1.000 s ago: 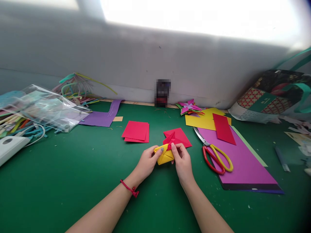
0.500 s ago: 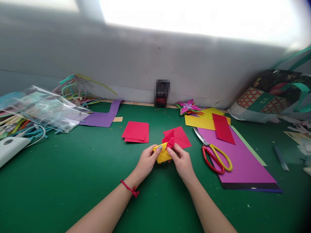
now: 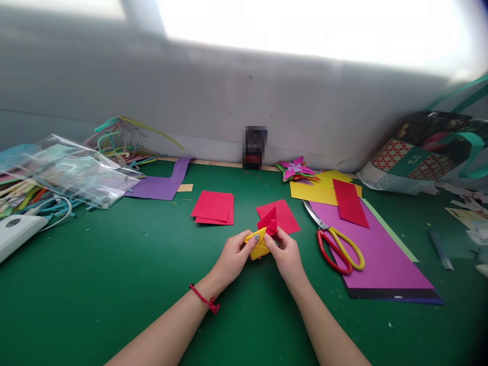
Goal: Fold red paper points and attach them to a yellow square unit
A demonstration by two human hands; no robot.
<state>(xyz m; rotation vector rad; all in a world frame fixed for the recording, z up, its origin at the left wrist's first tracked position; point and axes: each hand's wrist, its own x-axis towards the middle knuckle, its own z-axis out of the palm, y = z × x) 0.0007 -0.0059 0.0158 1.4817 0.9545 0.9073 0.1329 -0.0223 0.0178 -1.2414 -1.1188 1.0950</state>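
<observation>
Between both hands, over the green table, is a folded paper piece, its lower part yellow [image 3: 260, 247] and its upper part a pointed red fold [image 3: 270, 221]. My left hand [image 3: 235, 254] grips the yellow part from the left, thumb on top. My right hand [image 3: 285, 253] pinches the piece where red meets yellow. The fingers underneath are mostly hidden. Just behind the piece lies a red paper square [image 3: 282, 214], partly covered by it. Left of that rest stacked red squares [image 3: 212, 206].
Scissors [image 3: 335, 244] with red and yellow handles lie on purple sheets [image 3: 385, 264] at the right. Behind are a red strip [image 3: 351, 203], yellow paper [image 3: 312, 192] and folded paper stars [image 3: 296, 169]. A patterned bag [image 3: 412, 157] stands far right; a clear plastic bag [image 3: 84, 173] lies left.
Both hands have shifted the folded paper slightly right and toward me. The red point stands a little more upright and shows more; both hands keep their hold.
</observation>
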